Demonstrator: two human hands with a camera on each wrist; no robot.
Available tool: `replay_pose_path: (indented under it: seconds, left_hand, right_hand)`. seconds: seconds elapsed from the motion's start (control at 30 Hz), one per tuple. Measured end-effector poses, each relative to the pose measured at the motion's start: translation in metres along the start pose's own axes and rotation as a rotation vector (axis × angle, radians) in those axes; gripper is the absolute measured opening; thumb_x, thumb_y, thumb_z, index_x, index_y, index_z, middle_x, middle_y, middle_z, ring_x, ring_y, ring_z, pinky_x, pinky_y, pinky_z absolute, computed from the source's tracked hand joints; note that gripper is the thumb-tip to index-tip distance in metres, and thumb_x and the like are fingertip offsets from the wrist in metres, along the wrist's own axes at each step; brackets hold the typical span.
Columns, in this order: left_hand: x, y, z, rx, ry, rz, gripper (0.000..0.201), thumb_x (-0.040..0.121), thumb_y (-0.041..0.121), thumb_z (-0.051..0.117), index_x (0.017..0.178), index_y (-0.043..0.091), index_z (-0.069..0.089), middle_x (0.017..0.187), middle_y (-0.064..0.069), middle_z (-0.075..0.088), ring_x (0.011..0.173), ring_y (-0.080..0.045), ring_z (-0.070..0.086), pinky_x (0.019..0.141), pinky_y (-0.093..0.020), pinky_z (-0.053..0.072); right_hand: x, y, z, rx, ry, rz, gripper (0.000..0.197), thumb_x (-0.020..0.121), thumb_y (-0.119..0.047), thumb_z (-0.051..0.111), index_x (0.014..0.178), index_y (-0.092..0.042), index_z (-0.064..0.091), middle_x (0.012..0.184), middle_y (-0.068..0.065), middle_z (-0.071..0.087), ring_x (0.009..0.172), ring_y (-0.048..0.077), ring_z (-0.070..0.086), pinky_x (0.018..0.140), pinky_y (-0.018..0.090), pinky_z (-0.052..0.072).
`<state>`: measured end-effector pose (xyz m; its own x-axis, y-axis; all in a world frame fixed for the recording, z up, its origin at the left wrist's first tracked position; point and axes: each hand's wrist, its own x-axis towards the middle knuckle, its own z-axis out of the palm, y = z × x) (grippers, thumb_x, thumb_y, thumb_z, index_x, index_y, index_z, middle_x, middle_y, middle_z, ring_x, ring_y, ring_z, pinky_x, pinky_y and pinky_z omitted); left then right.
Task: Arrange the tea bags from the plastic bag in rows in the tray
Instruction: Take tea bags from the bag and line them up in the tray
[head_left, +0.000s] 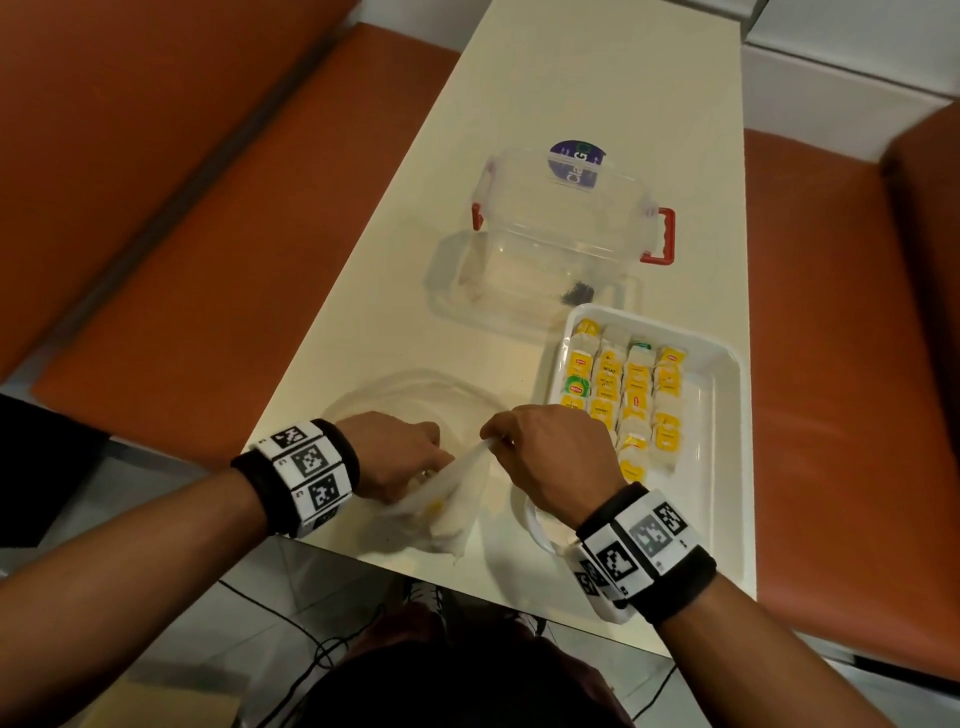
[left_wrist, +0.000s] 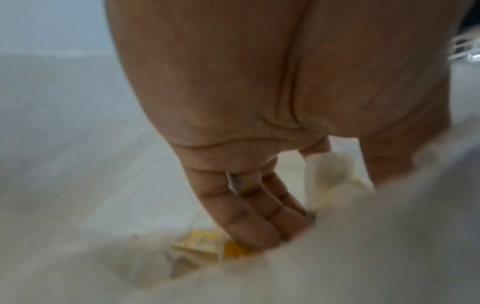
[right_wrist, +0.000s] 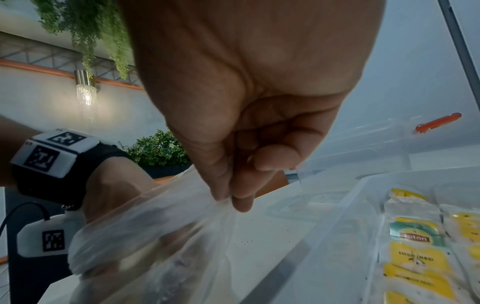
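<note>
A thin, clear plastic bag (head_left: 457, 514) lies at the table's near edge. My right hand (head_left: 493, 441) pinches the bag's rim between thumb and forefinger (right_wrist: 241, 203) and holds it up. My left hand (head_left: 434, 460) reaches inside the bag. In the left wrist view its fingers (left_wrist: 254, 224) are straight, with the tips touching a yellow-tagged tea bag (left_wrist: 205, 242); that tea bag shows faintly through the plastic (head_left: 435, 505). To the right, a white tray (head_left: 724, 395) holds several rows of tea bags (head_left: 623, 395), also seen up close (right_wrist: 415, 246).
Behind the tray is a clear plastic container (head_left: 561, 218) with red handles, with a clear lid (head_left: 519, 306) lying in front of it. Orange benches (head_left: 156, 234) run along both long sides of the narrow table. The table's near edge is just below my wrists.
</note>
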<state>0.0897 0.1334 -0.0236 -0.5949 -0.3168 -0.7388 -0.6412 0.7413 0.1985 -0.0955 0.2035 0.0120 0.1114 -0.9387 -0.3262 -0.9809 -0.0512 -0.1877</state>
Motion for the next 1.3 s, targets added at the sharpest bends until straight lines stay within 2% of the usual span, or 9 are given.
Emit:
replay_pose_path:
  seconds: [0.23,0.4,0.47,0.6,0.73,0.87,0.97,1.07,1.3]
  left_hand:
    - [0.002,0.0,0.005,-0.081,0.128,-0.013,0.029,0.094,0.03,0.054,0.122,0.038,0.053,0.128,0.006,0.046,0.082,-0.02,0.053,0.07,-0.033,0.044]
    - [0.004,-0.01,0.005,-0.266,0.221,0.018,0.023,0.085,0.024,0.064,0.099,0.033,0.048,0.099,0.01,0.054,0.084,-0.015,0.05,0.062,-0.028,0.036]
    - [0.003,-0.014,0.005,-0.362,0.24,0.019,0.027,0.085,0.03,0.068,0.105,0.036,0.052,0.094,0.013,0.057,0.082,-0.012,0.051,0.061,-0.025,0.035]
    - [0.003,-0.021,0.009,-0.385,0.255,0.015,0.034,0.093,0.034,0.064,0.126,0.039,0.059,0.113,0.01,0.063,0.089,-0.008,0.054,0.075,-0.022,0.042]
    - [0.001,-0.023,0.008,-0.479,0.333,-0.035,0.027,0.095,0.03,0.062,0.122,0.035,0.065,0.102,0.014,0.064,0.083,-0.003,0.057,0.069,-0.008,0.037]
    - [-0.003,-0.028,0.007,-0.593,0.399,-0.07,0.019,0.095,0.035,0.065,0.113,0.033,0.064,0.099,0.009,0.072,0.079,-0.003,0.065,0.068,-0.017,0.044]
    - [-0.005,-0.033,0.01,-0.908,0.403,-0.073,0.014,0.096,0.023,0.065,0.108,0.016,0.067,0.102,-0.002,0.073,0.078,-0.014,0.071,0.069,-0.027,0.058]
    - [-0.013,-0.032,0.011,-1.259,0.371,-0.034,0.011,0.099,0.01,0.059,0.104,0.003,0.065,0.094,-0.01,0.068,0.073,-0.018,0.066,0.063,-0.029,0.054]
    - [-0.029,-0.024,0.013,-1.779,0.424,-0.079,0.021,0.102,0.013,0.045,0.114,0.015,0.062,0.093,-0.013,0.066,0.084,-0.027,0.066,0.061,-0.033,0.052]
  right_hand:
    - [-0.003,0.004,0.004,-0.009,-0.022,0.002,0.031,0.103,-0.038,0.042,0.121,-0.036,0.066,0.106,-0.008,0.071,0.098,0.02,0.066,0.076,0.036,0.055]
    - [-0.006,0.006,0.005,-0.012,-0.029,0.008,0.03,0.103,-0.039,0.042,0.122,-0.036,0.066,0.108,-0.008,0.071,0.099,0.021,0.066,0.076,0.035,0.055]
    - [-0.007,0.007,0.006,-0.01,-0.031,0.01,0.03,0.103,-0.039,0.042,0.121,-0.036,0.066,0.108,-0.009,0.071,0.099,0.021,0.066,0.076,0.034,0.054]
    - [-0.009,0.009,0.006,0.002,-0.033,0.007,0.031,0.103,-0.039,0.042,0.122,-0.037,0.066,0.109,-0.009,0.07,0.1,0.02,0.066,0.077,0.033,0.053]
    - [-0.01,0.011,0.006,0.0,-0.04,-0.004,0.031,0.103,-0.039,0.042,0.123,-0.036,0.065,0.11,-0.009,0.07,0.101,0.02,0.065,0.076,0.032,0.05]
    - [-0.01,0.012,0.007,0.014,-0.047,0.001,0.031,0.103,-0.039,0.042,0.122,-0.036,0.066,0.109,-0.009,0.07,0.101,0.02,0.065,0.078,0.034,0.053]
    - [-0.009,0.013,0.007,0.019,-0.035,-0.003,0.031,0.103,-0.04,0.041,0.121,-0.035,0.066,0.108,-0.008,0.071,0.1,0.021,0.066,0.079,0.035,0.054]
    - [-0.008,0.014,0.006,0.023,-0.027,-0.009,0.031,0.103,-0.04,0.041,0.121,-0.036,0.066,0.107,-0.009,0.071,0.1,0.019,0.066,0.078,0.034,0.054]
    - [-0.006,0.014,0.005,0.044,-0.023,-0.045,0.031,0.103,-0.04,0.042,0.123,-0.036,0.065,0.111,-0.009,0.071,0.104,0.018,0.065,0.076,0.031,0.049]
